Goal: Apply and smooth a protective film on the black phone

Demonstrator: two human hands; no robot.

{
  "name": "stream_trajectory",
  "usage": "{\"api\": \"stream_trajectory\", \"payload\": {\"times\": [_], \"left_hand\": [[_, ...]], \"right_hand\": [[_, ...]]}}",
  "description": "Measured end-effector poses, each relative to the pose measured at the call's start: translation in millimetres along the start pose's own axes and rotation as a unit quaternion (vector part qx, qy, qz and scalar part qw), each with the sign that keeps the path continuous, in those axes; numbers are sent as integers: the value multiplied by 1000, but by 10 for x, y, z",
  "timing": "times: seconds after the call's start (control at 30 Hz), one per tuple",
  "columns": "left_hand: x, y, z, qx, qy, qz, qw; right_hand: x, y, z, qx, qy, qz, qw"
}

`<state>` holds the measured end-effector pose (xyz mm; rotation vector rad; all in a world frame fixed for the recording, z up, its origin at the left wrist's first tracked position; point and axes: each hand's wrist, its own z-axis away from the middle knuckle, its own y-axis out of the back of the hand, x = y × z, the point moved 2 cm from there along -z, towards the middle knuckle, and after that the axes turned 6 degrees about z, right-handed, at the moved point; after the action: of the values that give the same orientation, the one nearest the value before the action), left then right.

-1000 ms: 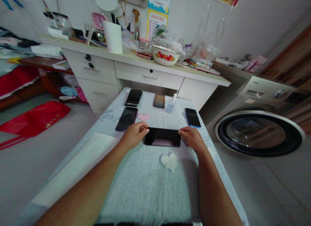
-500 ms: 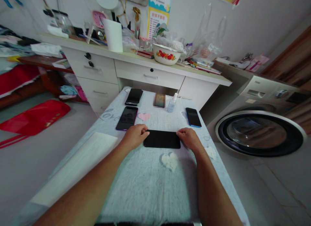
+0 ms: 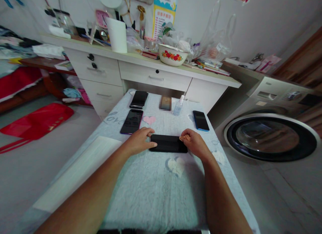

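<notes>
A black smartphone (image 3: 167,144) lies sideways on the cloth-covered table, screen up. My left hand (image 3: 141,140) grips its left end, thumb on the screen's edge and fingers at the far corner. At the phone's right end, my right hand (image 3: 193,141) is closed, pinching a small orange-tan piece (image 3: 185,137) that looks like cloth and touches the screen. Beyond my left hand lies a phone with a reddish-purple edge (image 3: 131,121), and behind that another dark phone (image 3: 139,99). A blue-edged phone (image 3: 201,120) rests at the right.
A clear spray bottle (image 3: 178,107) stands near the table's far end beside a small blurred brown item (image 3: 165,103). White paper (image 3: 80,172) lies along the left side. A white desk (image 3: 156,78) is behind the table; a washing machine (image 3: 266,103) stands to the right.
My left thumb has moved down onto the phone's left end. My right hand has shifted slightly in over the screen's far right corner, and the orange-tan piece now shows in its fingers.
</notes>
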<state>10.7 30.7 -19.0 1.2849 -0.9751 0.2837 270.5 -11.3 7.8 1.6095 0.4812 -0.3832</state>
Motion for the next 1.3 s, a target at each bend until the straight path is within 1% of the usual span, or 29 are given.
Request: {"api": "stream_trajectory", "payload": {"times": [0.13,0.23,0.33,0.5,0.6,0.7,0.83,0.93,1.07,1.17,1.3], "left_hand": [[-31,23,43,-61,-36,1,998],[-45,27,57,-80,-41,-4,996],[-47,20,57,-83,-33,-17,996],[-32,11,50,-74,-43,-22,996],[0,23,53,-67,-36,-23,997],[42,35,57,-72,-33,-26,997],[61,44,58,-65,-38,-24,997],[59,46,60,-63,-37,-22,997],[67,52,66,-71,-35,-21,997],[64,50,67,-75,-35,-21,996],[41,41,63,-70,-38,-16,997]], "right_hand": [[-23,-21,-22,14,9,49,999],[-20,-51,-40,14,14,104,994],[-45,-80,-45,3,13,135,991],[-201,-138,-16,-13,29,133,991],[-321,-208,6,-21,62,111,992],[-416,-289,19,-13,107,97,989],[-478,-357,29,-24,131,109,985],[-478,-333,36,-16,115,119,986],[-420,-260,31,-6,83,143,986],[-327,-214,7,-2,43,164,986],[-186,-167,-25,12,11,178,984]]}}
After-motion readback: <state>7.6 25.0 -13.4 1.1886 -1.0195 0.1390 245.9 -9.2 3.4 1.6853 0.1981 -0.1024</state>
